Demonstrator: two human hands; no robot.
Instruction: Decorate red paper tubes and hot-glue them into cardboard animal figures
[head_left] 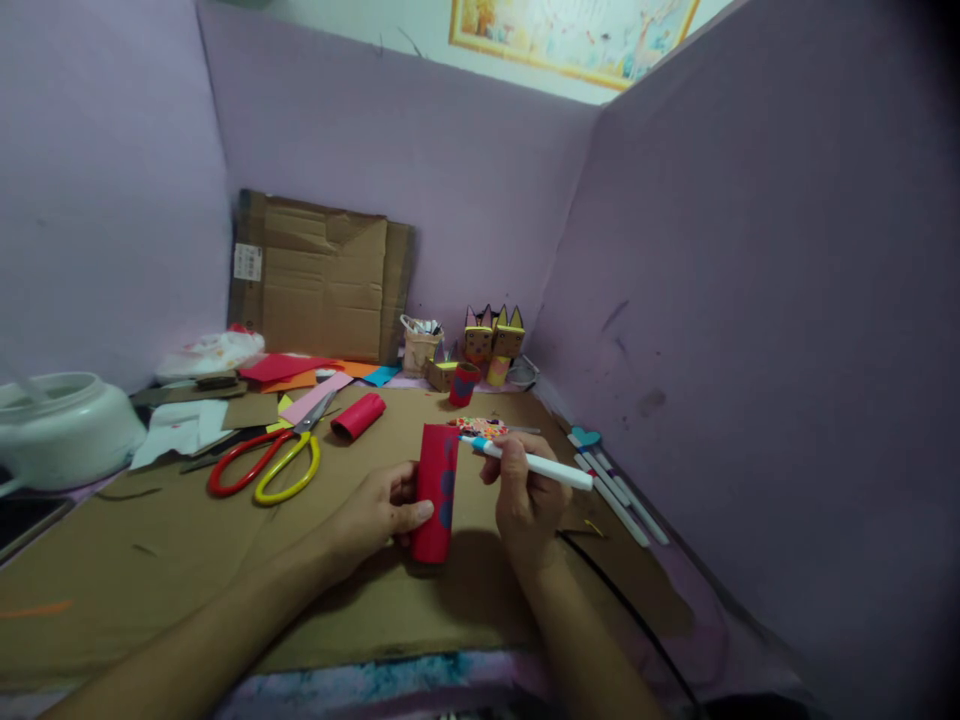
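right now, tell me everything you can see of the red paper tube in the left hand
The red cylindrical tube looks like paper or card, with dark blue round spots along its right side. It stands nearly upright above the brown cardboard sheet, gripped by the left hand, thumb across its front. A white marker's blue tip end is at its upper right edge; actual contact is unclear, as is whether its base rests on anything.
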